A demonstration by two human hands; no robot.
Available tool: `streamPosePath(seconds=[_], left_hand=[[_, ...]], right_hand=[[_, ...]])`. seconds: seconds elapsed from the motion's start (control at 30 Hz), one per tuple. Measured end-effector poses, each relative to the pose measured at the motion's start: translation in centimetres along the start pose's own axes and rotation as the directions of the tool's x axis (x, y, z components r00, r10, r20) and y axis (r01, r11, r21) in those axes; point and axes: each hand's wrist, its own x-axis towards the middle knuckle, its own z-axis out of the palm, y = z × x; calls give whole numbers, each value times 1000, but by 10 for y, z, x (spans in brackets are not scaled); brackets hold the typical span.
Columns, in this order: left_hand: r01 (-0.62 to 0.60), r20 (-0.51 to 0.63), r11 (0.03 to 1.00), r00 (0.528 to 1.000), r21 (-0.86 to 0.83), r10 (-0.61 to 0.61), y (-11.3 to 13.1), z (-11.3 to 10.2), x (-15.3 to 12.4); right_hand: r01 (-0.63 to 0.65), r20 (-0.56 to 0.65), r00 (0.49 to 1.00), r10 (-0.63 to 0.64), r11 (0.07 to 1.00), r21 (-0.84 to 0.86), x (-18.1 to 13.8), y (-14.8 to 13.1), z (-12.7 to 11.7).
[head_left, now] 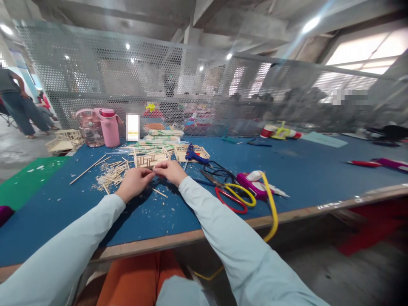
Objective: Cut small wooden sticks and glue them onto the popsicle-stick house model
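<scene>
My left hand [135,182] and my right hand [171,171] meet over the blue table, thumbs and fingertips pinched close together. Whatever lies between the fingertips is too small or hidden to make out. Directly behind the fingers stands a small frame of wooden sticks [147,160] with short uprights; whether the fingers touch it I cannot tell. A second stick frame [201,153] sits behind my right hand, with a blue glue gun [195,155] in front of it. To the left of my left hand lies a heap of cut wooden sticks [114,173].
Scissors with red and yellow handles [234,198] lie right of my right forearm, beside a purple tool [251,185] and a yellow strap [270,208]. Pink bottles [110,131] and packs of sticks [162,138] stand before a perforated metal screen [143,76]. A person [19,97] stands far left.
</scene>
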Motion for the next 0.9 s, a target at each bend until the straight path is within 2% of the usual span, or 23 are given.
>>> streamPosePath(seconds=[0.07, 0.13, 0.33, 0.47, 0.53, 0.73, 0.9], left_hand=[[17, -120, 994, 993, 105, -4, 1, -7, 1], [65, -224, 988, 974, 138, -33, -1, -13, 2], [122, -379, 990, 922, 78, -83, -11, -17, 8], [133, -494, 991, 863, 18, -106, -11, -16, 9], [141, -515, 990, 848, 1, -120, -11, -16, 10], [120, -459, 993, 881, -20, -116, -16, -13, 12], [123, -470, 992, 874, -33, -124, -18, -12, 13]], right_hand=[[35, -60, 997, -40, 995, -91, 4, 6, -2], [68, -91, 992, -87, 978, -199, 8, 11, -4], [53, -250, 955, -159, 921, -386, 14, 9, -4], [37, -264, 951, -162, 905, -423, 17, 8, -1], [38, -252, 954, -165, 896, -441, 17, 8, -1], [70, -223, 953, -205, 867, -494, 16, 8, -2], [65, -203, 962, -180, 878, -474, 14, 7, -3]])
